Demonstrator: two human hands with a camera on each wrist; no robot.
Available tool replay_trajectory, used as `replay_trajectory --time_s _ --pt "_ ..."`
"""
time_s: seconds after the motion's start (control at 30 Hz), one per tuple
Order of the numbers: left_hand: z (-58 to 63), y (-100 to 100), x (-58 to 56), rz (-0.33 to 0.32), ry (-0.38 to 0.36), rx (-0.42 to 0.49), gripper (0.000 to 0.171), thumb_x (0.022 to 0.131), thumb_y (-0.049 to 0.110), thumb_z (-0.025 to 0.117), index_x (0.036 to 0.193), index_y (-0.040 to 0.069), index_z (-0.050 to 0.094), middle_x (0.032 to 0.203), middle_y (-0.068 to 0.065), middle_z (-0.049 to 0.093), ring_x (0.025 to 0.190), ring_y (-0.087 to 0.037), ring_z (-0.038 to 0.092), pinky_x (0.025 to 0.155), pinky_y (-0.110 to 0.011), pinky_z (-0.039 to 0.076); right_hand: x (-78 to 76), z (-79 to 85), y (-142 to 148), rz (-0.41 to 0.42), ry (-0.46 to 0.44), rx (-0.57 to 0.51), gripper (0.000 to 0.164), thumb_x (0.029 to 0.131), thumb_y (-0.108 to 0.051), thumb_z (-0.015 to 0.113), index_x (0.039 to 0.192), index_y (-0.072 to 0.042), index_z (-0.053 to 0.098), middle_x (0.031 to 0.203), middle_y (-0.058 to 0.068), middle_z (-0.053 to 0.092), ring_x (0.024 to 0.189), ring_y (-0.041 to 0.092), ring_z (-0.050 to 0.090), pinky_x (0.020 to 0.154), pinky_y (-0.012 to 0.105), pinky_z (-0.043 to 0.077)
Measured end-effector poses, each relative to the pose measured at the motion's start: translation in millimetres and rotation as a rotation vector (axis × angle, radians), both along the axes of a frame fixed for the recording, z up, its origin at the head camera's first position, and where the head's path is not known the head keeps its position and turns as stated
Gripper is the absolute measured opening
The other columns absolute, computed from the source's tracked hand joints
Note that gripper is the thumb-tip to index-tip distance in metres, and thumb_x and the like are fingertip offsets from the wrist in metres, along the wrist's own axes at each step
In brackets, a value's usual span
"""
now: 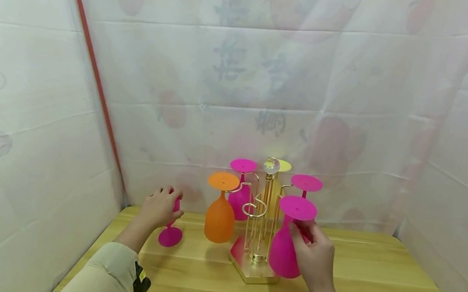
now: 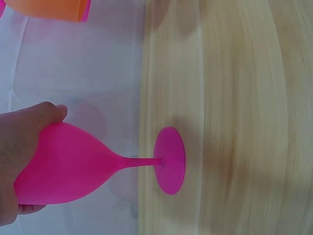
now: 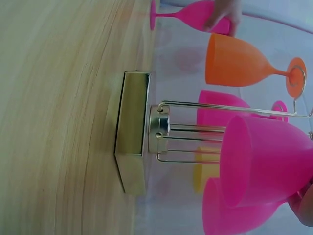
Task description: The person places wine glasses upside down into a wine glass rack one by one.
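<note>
My left hand [image 1: 161,208] grips the bowl of an upright pink wine glass [image 2: 73,164] from above, at the left of the table. The glass's round foot [image 1: 170,237] is down at the wooden surface. My right hand [image 1: 317,255] pinches the stem of another pink wine glass [image 1: 284,253], upside down at the front right of a gold glass rack [image 1: 257,267]. This glass's bowl [image 3: 266,161] hangs mouth down beside the rack's wires. From the rack hang an orange glass [image 1: 220,218] at left, a pink one [image 1: 238,198] behind it and a further pink one [image 1: 306,182] at right.
A yellow glass [image 1: 283,166] hangs at the rack's back, partly hidden. At the front, a curled wire hook [image 1: 254,208] holds no glass. The rack has a clear ball [image 1: 272,166] on top. Pale sheeting [image 1: 224,85] surrounds the wooden table [image 1: 188,288] at back and sides.
</note>
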State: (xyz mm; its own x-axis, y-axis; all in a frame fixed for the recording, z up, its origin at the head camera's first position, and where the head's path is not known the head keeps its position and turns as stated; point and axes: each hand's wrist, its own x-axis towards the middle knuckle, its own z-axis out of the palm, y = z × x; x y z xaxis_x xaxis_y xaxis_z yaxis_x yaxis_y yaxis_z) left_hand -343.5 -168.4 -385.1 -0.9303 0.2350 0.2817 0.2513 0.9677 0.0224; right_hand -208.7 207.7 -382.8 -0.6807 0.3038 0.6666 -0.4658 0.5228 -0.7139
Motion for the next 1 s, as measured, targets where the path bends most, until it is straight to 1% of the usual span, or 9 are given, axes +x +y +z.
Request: replay_trajectory --time_s 0.17,0.4,0.5,0.6,0.67,0.77,0.87,0.93,1.0 --pt "-1.3 -2.4 5.2 -0.015 0.048 0.04 0.044 0.082 0.045 0.075 0.117 0.021 0.06 0.122 -0.012 0.056 0.114 -0.04 0.052 0.083 -0.063 0.05 0.5 -0.8 0.3 -0.002 -0.001 -0.007 0.022 0.088 -0.01 0.073 0.11 -0.008 0.071 0.101 0.005 0.075 0.091 -0.006 0.065 0.075 0.011 0.053" --pt "-3.8 -7.2 19.3 -0.038 0.14 0.146 0.04 0.08 0.038 0.078 0.111 0.021 0.061 0.117 -0.011 0.058 0.111 -0.038 0.053 0.08 -0.061 0.05 1.7 -0.8 0.4 0.004 0.004 -0.008 0.021 0.089 -0.011 0.073 0.11 -0.008 0.071 0.101 0.005 0.074 0.092 -0.005 0.065 0.076 0.009 0.052" --pt "-4.1 -9.4 25.2 -0.046 0.173 0.186 0.038 0.078 0.036 0.079 0.109 0.02 0.062 0.113 -0.01 0.059 0.109 -0.037 0.053 0.077 -0.058 0.051 2.0 -0.9 0.4 0.014 0.004 -0.016 0.021 0.089 -0.011 0.073 0.11 -0.009 0.071 0.102 0.005 0.074 0.093 -0.005 0.065 0.077 0.009 0.052" --pt "-3.4 -10.6 30.1 -0.05 0.183 0.225 0.039 0.077 0.037 0.08 0.108 0.021 0.063 0.112 -0.009 0.059 0.106 -0.035 0.054 0.073 -0.052 0.052 2.3 -1.7 0.7 0.015 -0.001 -0.02 0.022 0.089 -0.012 0.073 0.111 -0.01 0.071 0.103 0.005 0.074 0.094 -0.005 0.065 0.077 0.009 0.052" --pt "-1.8 -10.8 33.4 -0.057 0.169 0.275 0.04 0.076 0.037 0.081 0.108 0.02 0.064 0.113 -0.009 0.06 0.103 -0.034 0.054 0.068 -0.046 0.052 2.3 -2.2 1.1 0.013 -0.004 -0.02 0.023 0.089 -0.012 0.073 0.111 -0.01 0.07 0.103 0.005 0.074 0.094 -0.005 0.064 0.078 0.01 0.052" --pt "1.5 -11.2 38.2 -0.07 0.115 0.386 0.042 0.076 0.038 0.082 0.109 0.019 0.064 0.114 -0.008 0.06 0.097 -0.03 0.055 0.062 -0.035 0.051 2.5 -2.8 1.8 0.008 -0.002 -0.018 0.023 0.089 -0.012 0.073 0.112 -0.009 0.07 0.104 0.005 0.074 0.094 -0.007 0.063 0.078 0.01 0.052" --pt "3.8 -12.1 42.6 -0.097 0.019 0.557 0.042 0.078 0.033 0.083 0.11 0.017 0.062 0.11 -0.009 0.06 0.089 -0.024 0.056 0.058 -0.028 0.05 3.0 -3.1 2.1 0.007 0.007 -0.018 0.023 0.089 -0.01 0.073 0.112 -0.008 0.07 0.104 0.005 0.074 0.095 -0.008 0.063 0.078 0.01 0.051" --pt "4.6 -12.8 45.3 -0.123 -0.049 0.676 0.04 0.079 0.029 0.082 0.111 0.017 0.06 0.104 -0.009 0.059 0.083 -0.021 0.057 0.058 -0.027 0.051 3.2 -3.3 2.0 0.008 0.012 -0.016 0.023 0.089 -0.01 0.073 0.112 -0.007 0.07 0.104 0.006 0.074 0.095 -0.008 0.063 0.079 0.01 0.051" --pt "5.1 -13.1 48.1 -0.146 -0.107 0.773 0.039 0.08 0.027 0.082 0.11 0.016 0.059 0.099 -0.01 0.059 0.079 -0.019 0.057 0.057 -0.027 0.052 3.6 -3.5 1.7 0.01 0.01 -0.016 0.024 0.089 -0.01 0.072 0.113 -0.007 0.07 0.105 0.005 0.073 0.096 -0.007 0.062 0.08 0.01 0.051"
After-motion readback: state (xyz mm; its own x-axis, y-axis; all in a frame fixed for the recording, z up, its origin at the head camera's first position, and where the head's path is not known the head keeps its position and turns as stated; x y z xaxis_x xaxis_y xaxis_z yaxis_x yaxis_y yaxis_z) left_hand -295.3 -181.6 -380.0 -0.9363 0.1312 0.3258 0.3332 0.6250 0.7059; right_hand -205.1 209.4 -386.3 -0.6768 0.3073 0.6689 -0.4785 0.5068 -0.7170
